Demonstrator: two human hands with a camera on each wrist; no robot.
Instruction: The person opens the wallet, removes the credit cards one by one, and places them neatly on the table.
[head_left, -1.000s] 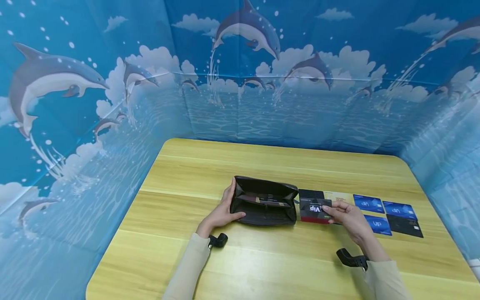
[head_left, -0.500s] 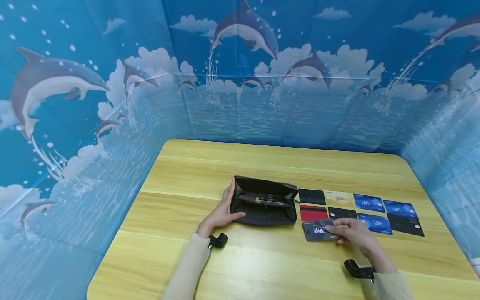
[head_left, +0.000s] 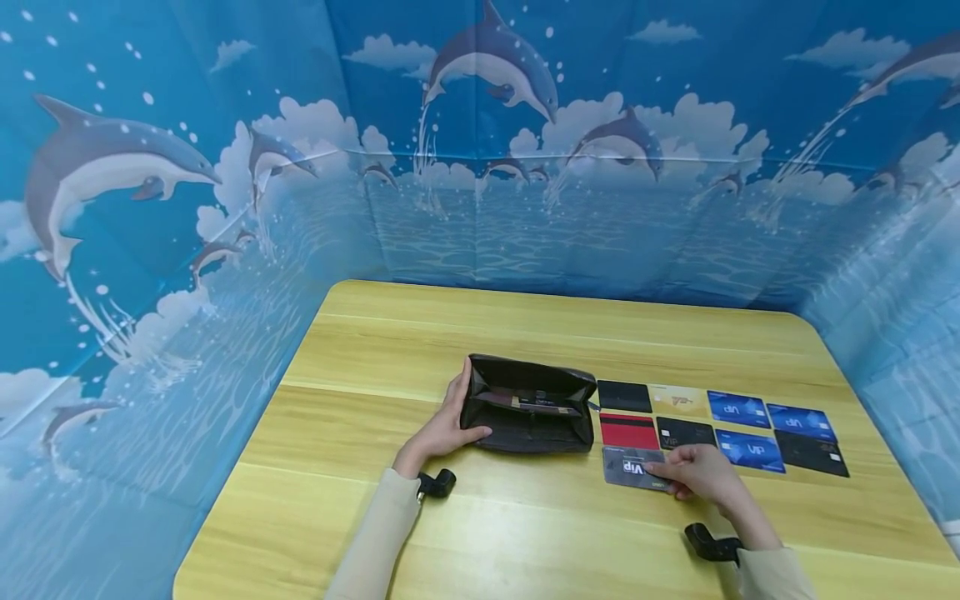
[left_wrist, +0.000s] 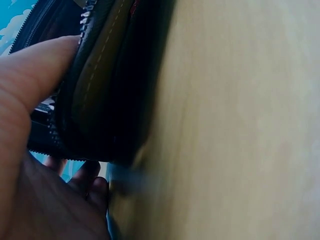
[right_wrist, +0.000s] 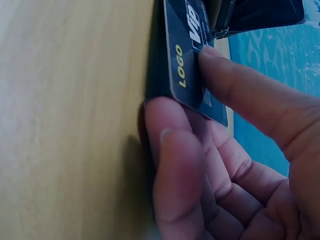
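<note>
A black zip wallet (head_left: 528,432) stands unzipped on the table, its mouth spread wide and some cards showing in the inner slots. My left hand (head_left: 442,425) grips its left end, thumb (left_wrist: 45,70) over the zipped edge and fingers behind. Between thumb and fingers of my right hand (head_left: 697,475) is pinched a dark grey VIP card (head_left: 628,468), close over the table just below a red card (head_left: 628,431). "LOGO" in yellow shows at the card's corner (right_wrist: 182,70) in the right wrist view.
Right of the wallet, cards lie in two rows: a black card (head_left: 625,396), a gold card (head_left: 678,400), several blue cards (head_left: 750,450) and more black ones. The wooden table (head_left: 525,533) has a dolphin-printed curtain (head_left: 480,225) behind it.
My right hand has brought the grey card from over the red card toward me, below the row, and it now lies flatter and lower. The left hand and wallet have stayed put.
</note>
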